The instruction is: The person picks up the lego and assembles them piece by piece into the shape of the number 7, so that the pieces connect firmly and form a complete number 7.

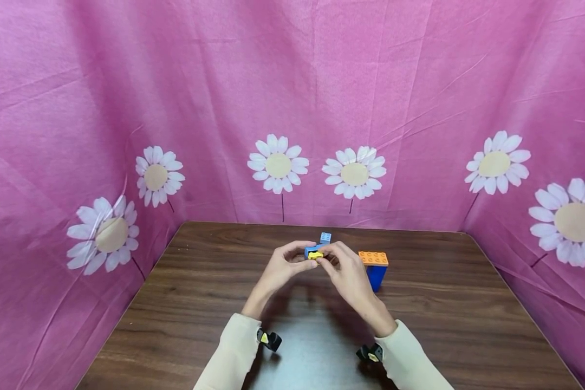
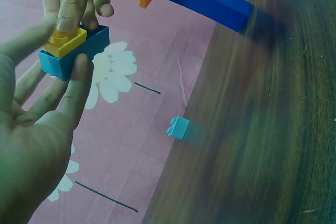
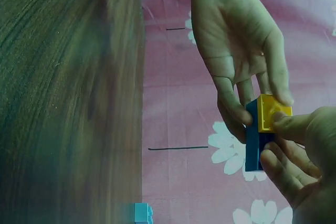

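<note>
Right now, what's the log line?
left hand: grips blue block; right hand: holds yellow block; small blue brick: on table; orange block: atop navy piece

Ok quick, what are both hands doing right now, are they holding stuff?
Left hand: holding the oblong blue plastic brick.
Right hand: pinching the square yellow plastic brick against the blue one.

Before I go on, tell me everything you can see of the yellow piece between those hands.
The yellow piece is small, bright and block-shaped, plastic by its look, with a round feature on the face toward the right thumb. It is shorter than the longer blue brick and lies against one end of it, leaving the other end uncovered. Both are held up above the table. The right hand's thumb presses its face; the left hand's thumb meets its edge. Whether it is fully seated, I cannot tell.
</note>
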`<state>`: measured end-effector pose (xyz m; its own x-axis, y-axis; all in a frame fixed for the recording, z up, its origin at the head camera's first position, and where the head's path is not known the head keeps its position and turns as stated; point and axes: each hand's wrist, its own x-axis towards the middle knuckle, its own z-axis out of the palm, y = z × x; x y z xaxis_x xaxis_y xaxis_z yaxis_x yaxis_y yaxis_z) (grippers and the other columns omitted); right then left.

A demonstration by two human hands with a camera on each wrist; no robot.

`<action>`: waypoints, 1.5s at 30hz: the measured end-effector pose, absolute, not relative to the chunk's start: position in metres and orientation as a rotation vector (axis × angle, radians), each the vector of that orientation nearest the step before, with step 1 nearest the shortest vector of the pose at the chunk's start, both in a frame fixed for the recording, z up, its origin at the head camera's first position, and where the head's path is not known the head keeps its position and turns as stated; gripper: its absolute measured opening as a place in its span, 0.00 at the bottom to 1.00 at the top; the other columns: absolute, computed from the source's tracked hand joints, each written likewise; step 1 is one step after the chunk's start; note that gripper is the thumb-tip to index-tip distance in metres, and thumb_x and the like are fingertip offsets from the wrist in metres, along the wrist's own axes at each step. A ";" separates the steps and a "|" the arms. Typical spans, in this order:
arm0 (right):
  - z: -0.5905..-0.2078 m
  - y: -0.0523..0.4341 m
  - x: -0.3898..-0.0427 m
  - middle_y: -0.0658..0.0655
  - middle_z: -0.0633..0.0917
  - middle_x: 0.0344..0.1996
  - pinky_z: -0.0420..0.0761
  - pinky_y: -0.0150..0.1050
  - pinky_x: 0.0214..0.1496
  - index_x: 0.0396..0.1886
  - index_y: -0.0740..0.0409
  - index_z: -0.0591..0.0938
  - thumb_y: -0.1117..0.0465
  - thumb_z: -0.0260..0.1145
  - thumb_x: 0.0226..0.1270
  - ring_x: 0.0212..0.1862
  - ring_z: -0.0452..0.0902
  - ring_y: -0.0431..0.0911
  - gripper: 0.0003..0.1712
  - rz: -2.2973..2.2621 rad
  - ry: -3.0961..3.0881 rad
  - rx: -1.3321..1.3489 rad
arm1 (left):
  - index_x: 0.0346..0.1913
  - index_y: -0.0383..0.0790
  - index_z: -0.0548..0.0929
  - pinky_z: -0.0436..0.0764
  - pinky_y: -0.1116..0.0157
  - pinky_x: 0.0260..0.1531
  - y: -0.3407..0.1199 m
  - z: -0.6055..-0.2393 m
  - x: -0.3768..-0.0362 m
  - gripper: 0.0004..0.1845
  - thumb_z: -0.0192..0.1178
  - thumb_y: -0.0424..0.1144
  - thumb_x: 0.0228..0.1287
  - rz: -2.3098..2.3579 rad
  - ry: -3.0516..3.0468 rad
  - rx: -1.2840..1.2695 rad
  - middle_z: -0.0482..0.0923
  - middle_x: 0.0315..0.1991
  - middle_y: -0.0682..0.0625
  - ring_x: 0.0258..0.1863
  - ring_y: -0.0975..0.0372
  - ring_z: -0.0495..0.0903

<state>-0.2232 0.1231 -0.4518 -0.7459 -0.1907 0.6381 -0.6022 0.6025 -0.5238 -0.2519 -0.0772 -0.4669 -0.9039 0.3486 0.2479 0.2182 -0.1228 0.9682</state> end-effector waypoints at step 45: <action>-0.446 0.138 -0.217 0.51 0.87 0.52 0.88 0.32 0.42 0.63 0.47 0.87 0.57 0.78 0.66 0.42 0.85 0.41 0.25 1.341 -2.351 0.615 | 0.71 0.39 0.81 0.87 0.63 0.55 -0.075 -0.452 -0.229 0.26 0.68 0.29 0.72 2.084 2.200 0.687 0.86 0.61 0.35 0.56 0.48 0.89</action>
<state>-0.2171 0.1376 -0.4463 -0.8388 -0.1902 0.5101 -0.5359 0.4536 -0.7121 -0.2290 -0.0748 -0.4517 -0.9017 0.3362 0.2720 0.2898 0.0029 0.9571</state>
